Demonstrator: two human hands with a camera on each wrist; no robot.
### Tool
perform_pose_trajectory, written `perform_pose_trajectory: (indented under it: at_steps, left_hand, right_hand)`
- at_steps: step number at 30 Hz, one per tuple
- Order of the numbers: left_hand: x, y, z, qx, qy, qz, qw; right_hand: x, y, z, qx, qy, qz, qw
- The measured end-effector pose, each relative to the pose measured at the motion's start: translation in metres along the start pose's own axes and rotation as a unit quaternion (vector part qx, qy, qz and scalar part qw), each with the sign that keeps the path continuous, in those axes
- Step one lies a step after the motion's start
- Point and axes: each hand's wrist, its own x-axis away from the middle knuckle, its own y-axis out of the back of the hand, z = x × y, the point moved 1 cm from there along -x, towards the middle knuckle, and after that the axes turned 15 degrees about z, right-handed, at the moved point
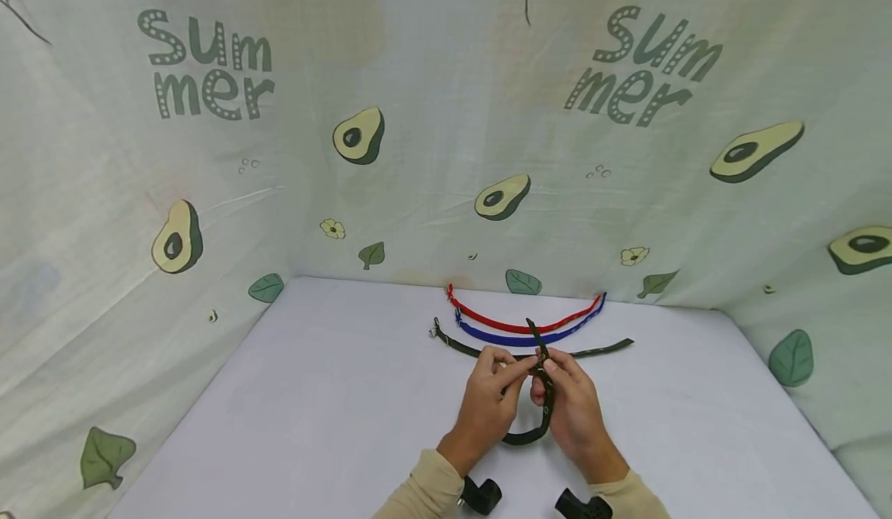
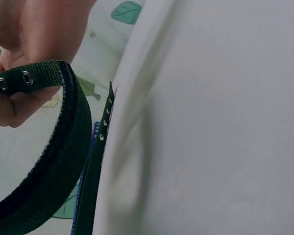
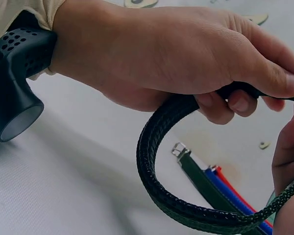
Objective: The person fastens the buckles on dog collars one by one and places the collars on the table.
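A dark green webbing collar [image 1: 547, 399] hangs in a loop between both hands, its free end pointing up past the fingers. My left hand [image 1: 491, 399] pinches it near the top, index finger extended toward the crossing of the strap. From the other side my right hand [image 1: 574, 407] grips the strap between thumb and fingers. Metal eyelets show on the held collar [image 2: 78, 132] in the left wrist view, beside the right hand [image 2: 49, 34]. In the right wrist view the loop curves below the left hand [image 3: 186, 58]; the buckle is hidden by fingers.
Behind the hands, a second green collar [image 1: 456, 343], a blue collar [image 1: 516, 341] and a red collar [image 1: 491, 323] lie in curved rows on the white table [image 1: 313, 395]. A printed cloth [image 1: 432, 54] hangs behind. Black wrist devices [image 1: 481, 496] sit on both wrists.
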Motion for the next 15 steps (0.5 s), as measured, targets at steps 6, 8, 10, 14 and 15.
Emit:
perform_pose_trajectory:
  at_steps: [6, 8, 10, 14, 15]
  left_hand:
    - [0.0002, 0.0023, 0.0014, -0.059, -0.028, -0.007, 0.9978]
    - [0.0000, 0.0024, 0.0015, -0.061, -0.032, -0.009, 0.9976]
    - [0.0000, 0.0026, 0.0014, -0.060, -0.036, -0.011, 0.9975]
    - [0.0004, 0.0027, 0.0012, -0.058, -0.040, -0.009, 0.9975]
    - [0.0005, 0.0026, 0.0015, -0.056, -0.037, -0.007, 0.9977]
  right_hand:
    - [0.0010, 0.0021, -0.0003, -0.002, 0.015, 0.022, 1.000]
    - [0.0010, 0.0024, -0.0003, 0.007, 0.021, 0.024, 0.999]
    - [0.0011, 0.0031, -0.0009, 0.018, 0.027, 0.027, 0.999]
    - [0.0016, 0.0044, -0.0020, 0.053, 0.054, 0.030, 0.997]
    - [0.0016, 0.0048, -0.0023, 0.064, 0.059, 0.030, 0.996]
